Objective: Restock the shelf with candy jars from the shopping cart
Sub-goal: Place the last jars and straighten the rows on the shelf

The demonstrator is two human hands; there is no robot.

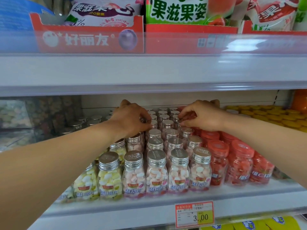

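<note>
1. Yellow candy jars (108, 176) with silver caps stand upright at 7 o'clock from frame centre, at the front of the shelf (149, 205)
2. The left hand (131, 120), near centre at 9 o'clock, reaches in palm down, its fingers curled round a silver lid in the back rows
3. Pink candy jars (157, 170) fill upright rows at 6 o'clock, touching the yellow ones and running back under both hands
4. The right hand (202, 117), at 3 o'clock, pinches a lid in the rightmost pink row between thumb and fingertips
5. Red-lidded jars (239, 165) crowd in at 4 o'clock, just beside the pink block; a price tag (194, 214) hangs on the shelf rail at 5 o'clock
</note>
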